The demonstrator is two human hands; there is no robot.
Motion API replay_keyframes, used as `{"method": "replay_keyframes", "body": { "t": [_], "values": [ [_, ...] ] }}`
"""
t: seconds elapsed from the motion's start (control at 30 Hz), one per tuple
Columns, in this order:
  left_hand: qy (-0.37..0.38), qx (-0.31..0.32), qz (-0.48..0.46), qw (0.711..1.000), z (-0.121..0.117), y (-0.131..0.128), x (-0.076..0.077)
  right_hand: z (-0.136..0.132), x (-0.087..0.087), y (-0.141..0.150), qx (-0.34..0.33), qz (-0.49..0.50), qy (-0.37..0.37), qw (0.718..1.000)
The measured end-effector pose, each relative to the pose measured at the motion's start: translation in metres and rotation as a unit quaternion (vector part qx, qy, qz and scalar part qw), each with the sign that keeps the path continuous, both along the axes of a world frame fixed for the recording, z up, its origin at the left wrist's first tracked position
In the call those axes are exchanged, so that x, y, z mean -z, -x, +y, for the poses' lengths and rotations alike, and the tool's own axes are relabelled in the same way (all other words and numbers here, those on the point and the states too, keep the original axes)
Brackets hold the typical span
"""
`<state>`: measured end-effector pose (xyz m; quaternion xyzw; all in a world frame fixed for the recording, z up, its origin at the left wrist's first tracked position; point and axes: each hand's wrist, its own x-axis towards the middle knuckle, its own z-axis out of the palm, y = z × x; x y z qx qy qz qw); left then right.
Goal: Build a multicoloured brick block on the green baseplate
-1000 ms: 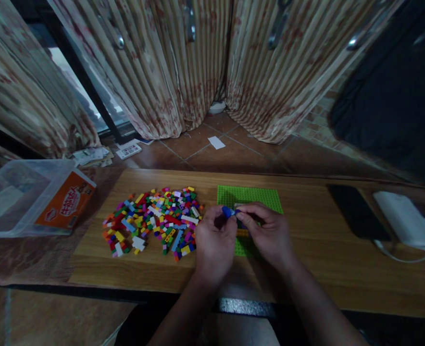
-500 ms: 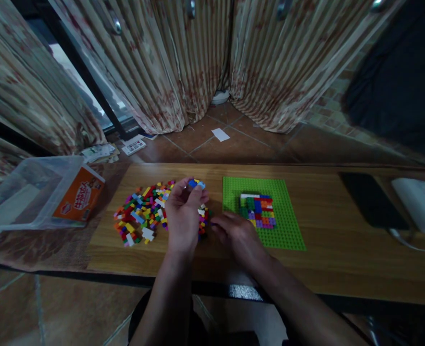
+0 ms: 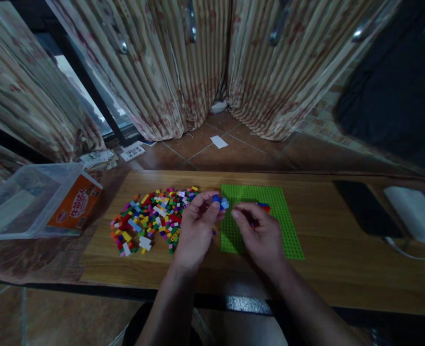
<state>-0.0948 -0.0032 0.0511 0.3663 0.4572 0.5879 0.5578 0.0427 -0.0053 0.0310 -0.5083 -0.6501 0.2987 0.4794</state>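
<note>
My left hand [image 3: 197, 230] is closed on a few blue toy bricks [image 3: 220, 202], dark and light blue, held up between thumb and fingers over the left edge of a green baseplate [image 3: 288, 230]. Just to its right, my right hand [image 3: 261, 230] hangs above the baseplate with thumb and forefinger pinched together. What those fingertips hold, if anything, is too small to make out. A block of colored bricks [image 3: 265, 207] on the baseplate is mostly hidden behind my right hand. Left of my left hand lies a loose pile of mixed toy bricks [image 3: 151, 214].
A clear plastic box [image 3: 28, 178] with an orange label stands at the left end of the wooden table [image 3: 324, 269]. On the right lie a black phone [image 3: 367, 209] and a white device [image 3: 412, 214] with a cable. Striped curtains hang beyond the table.
My left hand has moved right with the blue bricks, away from the pile. My right hand has risen from beside the pile to over the baseplate, covering most of the brick block.
</note>
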Motion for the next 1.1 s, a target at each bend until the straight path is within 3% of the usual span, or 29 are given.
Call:
{"method": "replay_keyframes", "body": {
  "t": [0.2, 0.4, 0.57, 0.8, 1.1],
  "values": [
    [-0.011, 0.079, 0.043, 0.996, -0.003, -0.008, -0.001, 0.006, -0.003, -0.004, -0.041, 0.171, 0.089, 0.98],
    [-0.054, 0.069, 0.078, 0.993, -0.005, -0.013, -0.003, 0.006, -0.009, -0.003, -0.044, 0.262, 0.142, 0.954],
    [-0.039, 0.062, 0.074, 0.995, -0.004, -0.011, -0.005, 0.014, -0.01, -0.021, -0.045, 0.282, 0.19, 0.939],
    [0.068, 0.023, 0.134, 0.988, 0.0, -0.008, 0.006, 0.037, -0.009, -0.079, 0.09, 0.179, 0.143, 0.969],
    [0.032, 0.085, 0.238, 0.967, -0.002, -0.012, 0.019, 0.031, -0.008, -0.1, 0.016, -0.009, 0.177, 0.984]
  ]
}}
